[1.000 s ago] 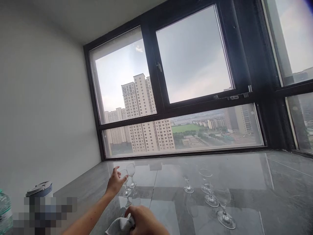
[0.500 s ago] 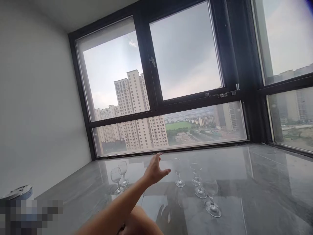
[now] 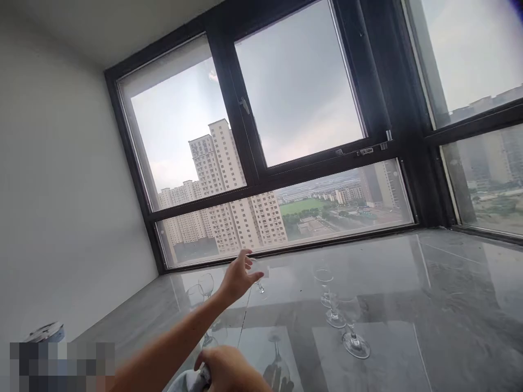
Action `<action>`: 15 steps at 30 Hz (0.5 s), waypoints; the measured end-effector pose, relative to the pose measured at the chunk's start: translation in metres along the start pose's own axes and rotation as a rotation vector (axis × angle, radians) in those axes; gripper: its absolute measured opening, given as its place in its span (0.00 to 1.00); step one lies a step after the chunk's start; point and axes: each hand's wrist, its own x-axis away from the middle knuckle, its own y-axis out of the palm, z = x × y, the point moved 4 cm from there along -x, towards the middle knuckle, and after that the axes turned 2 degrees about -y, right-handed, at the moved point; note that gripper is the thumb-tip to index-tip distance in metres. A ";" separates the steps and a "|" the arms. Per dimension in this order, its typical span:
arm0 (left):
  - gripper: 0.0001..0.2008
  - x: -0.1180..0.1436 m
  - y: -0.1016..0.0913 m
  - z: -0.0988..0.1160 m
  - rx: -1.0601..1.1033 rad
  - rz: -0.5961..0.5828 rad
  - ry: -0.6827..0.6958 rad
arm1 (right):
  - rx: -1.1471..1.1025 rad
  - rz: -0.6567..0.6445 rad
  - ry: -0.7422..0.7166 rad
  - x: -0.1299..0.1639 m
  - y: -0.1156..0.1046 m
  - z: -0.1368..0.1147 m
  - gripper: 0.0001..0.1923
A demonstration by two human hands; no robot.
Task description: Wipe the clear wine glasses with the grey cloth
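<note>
My left hand (image 3: 237, 276) reaches out over the grey surface, thumb and fingers closed around the bowl of a clear wine glass (image 3: 261, 288). That glass hangs above the surface, with its reflection below it. Low in the view, my right hand (image 3: 232, 370) is closed with its fingers bent leftward, beside a whitish item (image 3: 184, 382); what it grips is mostly hidden. Left of my arm stand a wine glass (image 3: 195, 296) and another wine glass (image 3: 206, 283), partly covered by the forearm. To the right, several wine glasses (image 3: 356, 344) stand upright in a loose row.
The glossy grey tiled surface (image 3: 392, 283) mirrors the window. Dark window frames (image 3: 425, 201) border its far side, and a pale wall (image 3: 69, 207) rises at the left. A round container (image 3: 51, 332) stands at lower left, partly covered by a blurred patch.
My left hand has taken hold of the wine glass that stood to its right and moved it leftward, off the surface. My right hand shows more now, with the whitish item beside it.
</note>
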 end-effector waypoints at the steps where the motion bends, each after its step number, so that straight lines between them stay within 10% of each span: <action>1: 0.33 0.011 -0.027 -0.015 -0.033 0.048 -0.014 | 0.008 -0.002 -0.012 -0.002 0.002 0.000 0.31; 7: 0.30 0.088 -0.127 -0.115 -0.311 0.173 -0.285 | 0.041 0.003 -0.059 -0.007 0.007 -0.001 0.32; 15: 0.38 0.109 -0.118 -0.174 -0.253 0.162 -0.508 | 0.049 0.009 -0.034 -0.005 0.003 0.000 0.30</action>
